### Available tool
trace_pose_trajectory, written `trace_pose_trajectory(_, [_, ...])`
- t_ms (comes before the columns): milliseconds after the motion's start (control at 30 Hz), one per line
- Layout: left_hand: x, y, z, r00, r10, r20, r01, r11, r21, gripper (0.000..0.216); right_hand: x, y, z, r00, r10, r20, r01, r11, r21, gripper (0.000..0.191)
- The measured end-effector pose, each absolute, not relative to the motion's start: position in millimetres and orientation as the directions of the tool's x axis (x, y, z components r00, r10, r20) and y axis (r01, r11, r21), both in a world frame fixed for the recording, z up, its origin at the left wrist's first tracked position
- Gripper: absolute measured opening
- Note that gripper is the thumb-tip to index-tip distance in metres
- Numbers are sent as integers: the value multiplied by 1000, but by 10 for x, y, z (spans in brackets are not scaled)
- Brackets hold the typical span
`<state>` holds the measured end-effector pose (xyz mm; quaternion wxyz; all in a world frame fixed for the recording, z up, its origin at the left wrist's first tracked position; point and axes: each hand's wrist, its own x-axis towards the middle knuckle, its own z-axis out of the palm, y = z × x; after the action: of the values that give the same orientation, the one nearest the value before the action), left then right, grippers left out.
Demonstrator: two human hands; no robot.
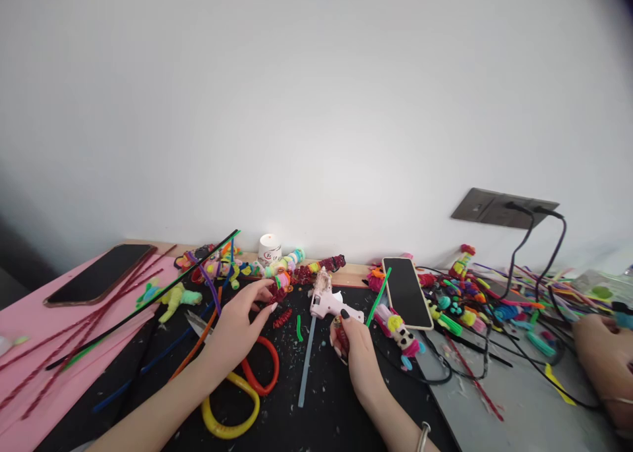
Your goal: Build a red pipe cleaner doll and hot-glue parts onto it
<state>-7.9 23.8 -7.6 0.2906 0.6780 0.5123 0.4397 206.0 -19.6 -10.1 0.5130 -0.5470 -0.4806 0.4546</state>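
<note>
My left hand [242,323] is closed, its fingertips pinching a dark red pipe-cleaner figure [283,284] with pink and orange parts. My right hand [359,356] is curled around a small reddish piece, mostly hidden by the fingers, whose kind I cannot make out. Just above its thumb lies a pale pink glue gun [329,305], with a long translucent glue stick [307,366] poking out toward me. A short red coil [283,318] and a green pipe-cleaner bit [299,328] rest between the hands. Scissors [230,416] with red and yellow handles lie partly under my left forearm.
Behind stands an upturned paper cup [270,248]. Phones lie at left [101,274] and right [408,292]. Pipe cleaners and small figures [403,333] crowd the right side, with cables running to a wall socket [504,208]. Another person's hand [601,353] is at far right.
</note>
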Motion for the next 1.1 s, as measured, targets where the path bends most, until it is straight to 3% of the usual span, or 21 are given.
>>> trace_pose_trajectory(67, [-29, 210, -50, 72, 973, 218, 191, -228, 955, 33, 2059, -189, -124, 81, 997, -2, 17, -3, -1000, 48])
trace_pose_trajectory(133, [22, 168, -19, 101, 984, 144, -23, -142, 990, 32, 2058, -184, -160, 44, 999, -2, -21, -1, -1000, 48])
trace_pose_trajectory(300, [108, 29, 72, 206, 978, -23, -262, 78, 962, 38, 2065, -178, -225, 17, 1000, -4, -63, -3, -998, 49])
trace_pose_trajectory(500, [110, 5, 72, 227, 973, -52, -273, 115, 955, 37, 2050, -190, -168, 16, 999, 29, -34, 29, -999, 50])
trace_pose_trajectory(633, [85, 58, -11, 171, 985, 34, -135, -10, 991, 36, 2060, -208, -126, 52, 998, 45, -2, 45, -999, 49])
trace_pose_trajectory(733, [61, 73, -58, 79, 988, 131, 17, -132, 991, 31, 2121, -208, -64, 119, 976, 184, 138, 167, -976, 47])
trace_pose_trajectory(833, [24, 91, -78, 21, 984, 179, 121, -181, 976, 29, 2236, -153, 38, 150, 932, 330, 386, 252, -887, 40])
trace_pose_trajectory(933, [-24, 142, -82, -17, 981, 194, 170, -189, 967, 30, 2378, -25, 147, 190, 916, 354, 655, 150, -741, 29])
trace_pose_trajectory(1033, [-71, 210, -89, -39, 981, 190, 177, -180, 968, 32, 2508, 165, 222, 34, 901, 433, 873, 184, -452, 22])
trace_pose_trajectory(1100, [-95, 245, -97, -32, 982, 185, 184, -176, 967, 32, 2578, 310, 246, -48, 884, 465, 933, 207, -296, 18])
